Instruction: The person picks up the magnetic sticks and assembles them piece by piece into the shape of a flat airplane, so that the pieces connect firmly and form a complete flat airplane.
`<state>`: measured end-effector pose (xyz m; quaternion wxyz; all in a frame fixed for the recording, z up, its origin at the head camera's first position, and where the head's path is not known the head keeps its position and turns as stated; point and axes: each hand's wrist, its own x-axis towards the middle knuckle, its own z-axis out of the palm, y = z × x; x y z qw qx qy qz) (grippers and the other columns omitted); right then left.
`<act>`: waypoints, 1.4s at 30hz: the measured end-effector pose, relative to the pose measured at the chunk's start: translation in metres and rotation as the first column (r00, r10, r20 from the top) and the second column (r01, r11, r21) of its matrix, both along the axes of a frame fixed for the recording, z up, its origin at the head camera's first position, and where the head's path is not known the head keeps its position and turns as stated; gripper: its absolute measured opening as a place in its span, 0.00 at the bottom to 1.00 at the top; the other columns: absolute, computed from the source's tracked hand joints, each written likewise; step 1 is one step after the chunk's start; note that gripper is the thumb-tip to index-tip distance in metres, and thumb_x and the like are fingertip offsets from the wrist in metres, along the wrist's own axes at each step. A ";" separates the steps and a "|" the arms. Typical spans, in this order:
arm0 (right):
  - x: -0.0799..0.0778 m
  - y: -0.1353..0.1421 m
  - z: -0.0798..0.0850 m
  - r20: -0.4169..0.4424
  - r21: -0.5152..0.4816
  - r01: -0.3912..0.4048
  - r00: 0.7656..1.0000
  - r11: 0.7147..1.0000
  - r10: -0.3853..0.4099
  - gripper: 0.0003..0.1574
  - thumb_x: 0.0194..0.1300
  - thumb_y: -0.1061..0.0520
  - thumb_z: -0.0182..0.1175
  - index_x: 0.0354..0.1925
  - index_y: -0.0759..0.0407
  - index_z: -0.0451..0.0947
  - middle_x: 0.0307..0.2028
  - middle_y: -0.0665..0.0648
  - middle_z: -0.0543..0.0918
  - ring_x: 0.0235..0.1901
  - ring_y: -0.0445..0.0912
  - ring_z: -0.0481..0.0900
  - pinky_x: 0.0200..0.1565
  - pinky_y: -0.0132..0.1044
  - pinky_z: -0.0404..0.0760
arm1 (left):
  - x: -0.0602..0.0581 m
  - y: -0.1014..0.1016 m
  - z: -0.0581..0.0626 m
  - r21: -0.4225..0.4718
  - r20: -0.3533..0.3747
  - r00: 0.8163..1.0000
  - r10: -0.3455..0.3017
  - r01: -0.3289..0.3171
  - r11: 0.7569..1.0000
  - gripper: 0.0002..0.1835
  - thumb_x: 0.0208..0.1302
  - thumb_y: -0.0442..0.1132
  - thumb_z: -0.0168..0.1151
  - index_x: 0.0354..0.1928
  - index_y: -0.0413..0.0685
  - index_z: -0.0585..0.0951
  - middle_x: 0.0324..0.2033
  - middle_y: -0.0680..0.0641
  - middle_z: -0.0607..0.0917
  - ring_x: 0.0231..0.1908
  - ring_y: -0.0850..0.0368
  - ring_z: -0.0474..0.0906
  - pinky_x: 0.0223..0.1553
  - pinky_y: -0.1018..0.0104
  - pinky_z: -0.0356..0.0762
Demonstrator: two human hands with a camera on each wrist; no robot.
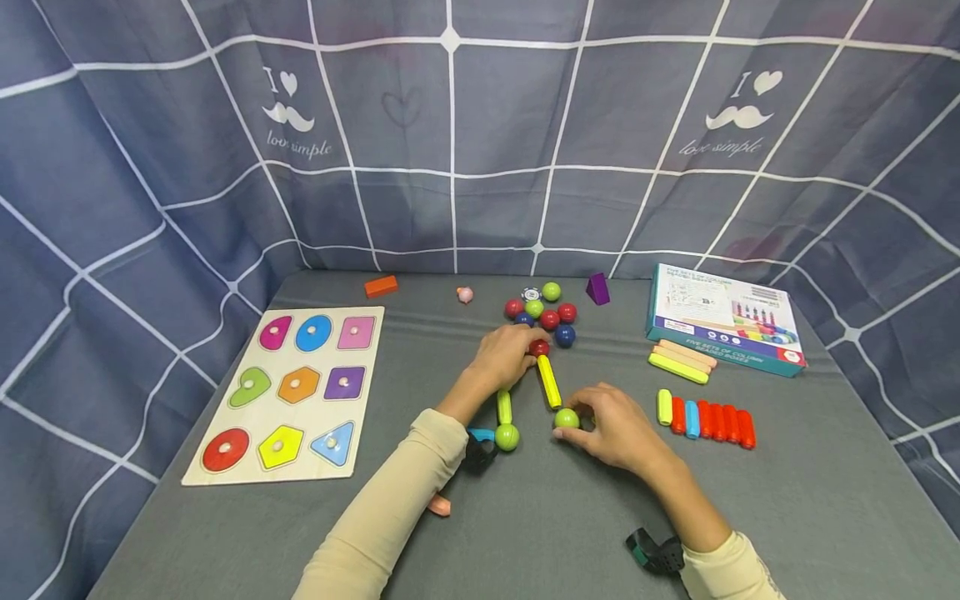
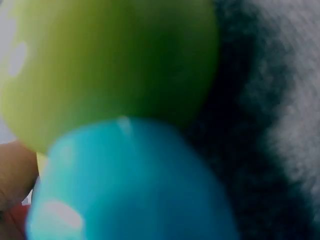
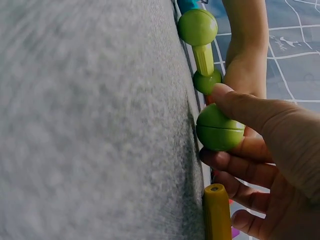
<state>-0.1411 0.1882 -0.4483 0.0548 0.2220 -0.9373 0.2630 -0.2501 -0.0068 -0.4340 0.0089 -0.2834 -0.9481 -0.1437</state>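
Note:
My left hand [image 1: 506,357] grips a red ball [image 1: 539,347] at the far end of a yellow stick [image 1: 550,382]. With thumb and fingers, my right hand [image 1: 611,425] pinches a green ball [image 1: 566,418] at the stick's near end; its split line shows on the green ball [image 3: 220,127] in the right wrist view. Beneath my left wrist lie another green ball [image 1: 507,437], a yellow-green stick [image 1: 505,407] and a blue stick [image 1: 481,434]. In the left wrist view, the blue stick [image 2: 135,185] touches the green ball [image 2: 110,60]; my left hand is mostly out of frame.
Several loose balls [image 1: 550,319] cluster beyond my left hand. At left lies a shape puzzle board [image 1: 291,396]. To the right are a box [image 1: 726,317], beige and yellow sticks [image 1: 681,362], and a row of mostly red sticks [image 1: 717,421]. A purple wedge [image 1: 597,288] and orange block [image 1: 381,287] lie farther back.

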 end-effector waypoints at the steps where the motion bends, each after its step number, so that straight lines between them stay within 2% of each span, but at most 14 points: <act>1: 0.000 -0.001 0.000 0.001 -0.001 0.011 1.000 1.000 -0.011 0.22 0.47 0.39 0.73 0.35 0.50 0.82 0.29 0.41 0.78 0.32 0.40 0.73 0.36 0.39 0.74 | 0.000 0.000 0.000 0.004 0.005 1.000 0.000 0.000 1.000 0.21 0.62 0.43 0.65 0.57 0.64 0.77 0.43 0.55 0.80 0.42 0.57 0.75 0.41 0.58 0.74; 7: 0.001 -0.004 -0.001 -0.012 -0.020 0.070 0.997 0.997 -0.070 0.21 0.46 0.39 0.74 0.32 0.50 0.82 0.26 0.43 0.77 0.28 0.40 0.72 0.33 0.37 0.71 | 0.001 0.001 -0.003 0.026 0.014 1.000 0.003 -0.004 1.000 0.22 0.60 0.41 0.66 0.57 0.64 0.77 0.46 0.54 0.81 0.45 0.55 0.75 0.44 0.57 0.74; 10: 0.002 -0.004 -0.002 -0.016 -0.024 0.078 0.997 0.997 -0.078 0.21 0.46 0.38 0.73 0.31 0.49 0.81 0.26 0.43 0.77 0.28 0.40 0.72 0.32 0.37 0.71 | 0.006 -0.001 0.001 0.015 -0.001 1.000 -0.007 0.007 1.000 0.26 0.59 0.40 0.67 0.60 0.63 0.75 0.51 0.53 0.79 0.49 0.53 0.73 0.46 0.56 0.74; 14: 0.002 0.006 0.003 -0.016 -0.037 0.075 0.997 0.997 -0.075 0.22 0.50 0.36 0.71 0.33 0.50 0.82 0.27 0.43 0.79 0.30 0.40 0.73 0.34 0.38 0.72 | 0.026 -0.011 0.016 0.003 -0.046 0.997 -0.060 0.060 0.998 0.25 0.59 0.42 0.67 0.59 0.62 0.76 0.52 0.53 0.76 0.49 0.54 0.71 0.46 0.59 0.73; 17: 0.000 0.028 0.013 -0.032 -0.031 0.117 0.992 0.993 -0.118 0.21 0.54 0.39 0.68 0.35 0.53 0.83 0.27 0.45 0.80 0.30 0.42 0.73 0.33 0.39 0.72 | 0.046 -0.023 0.027 0.018 -0.015 0.988 -0.152 0.153 0.988 0.18 0.58 0.47 0.68 0.52 0.60 0.82 0.47 0.55 0.77 0.46 0.56 0.71 0.42 0.62 0.73; 20: -0.001 0.058 0.028 -0.037 0.031 0.238 0.971 0.971 -0.236 0.20 0.58 0.41 0.66 0.35 0.57 0.83 0.26 0.48 0.81 0.28 0.45 0.75 0.29 0.40 0.71 | 0.066 -0.037 0.032 0.024 0.081 0.969 -0.235 0.234 0.972 0.16 0.52 0.53 0.72 0.44 0.62 0.85 0.46 0.57 0.76 0.44 0.60 0.72 0.41 0.64 0.73; 24: 0.001 0.092 0.043 0.062 0.190 0.388 0.912 0.902 -0.406 0.23 0.58 0.39 0.64 0.31 0.59 0.82 0.24 0.52 0.79 0.25 0.48 0.74 0.22 0.41 0.65 | 0.080 -0.050 0.027 -0.001 0.160 0.954 -0.254 0.257 0.966 0.21 0.41 0.58 0.76 0.41 0.66 0.86 0.45 0.59 0.72 0.41 0.64 0.70 0.41 0.66 0.71; 26: 0.002 0.101 0.044 0.129 0.261 0.403 0.886 0.877 -0.446 0.25 0.58 0.38 0.64 0.23 0.58 0.78 0.19 0.51 0.73 0.21 0.47 0.69 0.20 0.40 0.60 | 0.083 -0.054 0.024 -0.008 0.170 0.954 -0.248 0.253 0.967 0.23 0.38 0.57 0.78 0.41 0.66 0.86 0.45 0.59 0.70 0.40 0.64 0.69 0.40 0.67 0.71; 28: 0.001 0.103 0.041 0.166 0.300 0.391 0.877 0.870 -0.452 0.29 0.57 0.36 0.64 0.16 0.55 0.70 0.15 0.49 0.65 0.18 0.46 0.63 0.19 0.38 0.55 | 0.084 -0.057 0.020 -0.002 0.172 0.955 -0.239 0.243 0.970 0.23 0.38 0.56 0.78 0.41 0.67 0.85 0.44 0.59 0.70 0.39 0.64 0.68 0.38 0.67 0.70; 30: 0.000 0.100 0.035 0.177 0.308 0.374 0.881 0.875 -0.439 0.32 0.56 0.38 0.65 0.12 0.52 0.62 0.13 0.47 0.58 0.17 0.44 0.58 0.19 0.38 0.52 | 0.085 -0.061 0.017 0.008 0.170 0.960 -0.224 0.226 0.974 0.23 0.38 0.55 0.79 0.41 0.67 0.85 0.43 0.59 0.70 0.37 0.64 0.68 0.36 0.67 0.69; 33: -0.004 0.092 0.027 0.159 0.288 0.358 0.897 0.888 -0.413 0.30 0.56 0.42 0.66 0.13 0.52 0.61 0.15 0.47 0.58 0.18 0.44 0.57 0.20 0.38 0.51 | 0.085 -0.065 0.015 0.027 0.158 0.964 -0.214 0.212 0.977 0.22 0.40 0.54 0.78 0.42 0.66 0.85 0.40 0.58 0.71 0.34 0.64 0.67 0.33 0.68 0.67; 37: -0.006 0.075 0.028 0.105 0.212 0.303 0.938 0.929 -0.330 0.17 0.58 0.49 0.66 0.21 0.55 0.72 0.19 0.50 0.68 0.22 0.46 0.65 0.21 0.38 0.59 | 0.085 -0.067 0.013 0.052 0.146 0.963 -0.226 0.221 0.974 0.22 0.44 0.54 0.76 0.45 0.64 0.85 0.38 0.56 0.73 0.32 0.64 0.67 0.32 0.70 0.66; 40: -0.003 0.054 0.036 0.042 0.107 0.201 0.978 0.974 -0.206 0.08 0.60 0.52 0.66 0.33 0.55 0.79 0.26 0.51 0.77 0.27 0.47 0.72 0.27 0.41 0.68 | 0.085 -0.068 0.011 0.056 0.133 0.964 -0.232 0.226 0.973 0.22 0.44 0.55 0.75 0.45 0.64 0.85 0.35 0.56 0.74 0.32 0.65 0.66 0.32 0.70 0.66; 42: 0.000 0.036 0.040 0.010 0.045 0.112 0.994 0.993 -0.112 0.08 0.60 0.52 0.66 0.37 0.52 0.80 0.31 0.48 0.79 0.31 0.45 0.74 0.32 0.41 0.71 | 0.084 -0.068 0.010 0.059 0.123 0.964 -0.237 0.232 0.971 0.20 0.45 0.55 0.75 0.43 0.64 0.85 0.33 0.57 0.74 0.31 0.65 0.66 0.32 0.70 0.65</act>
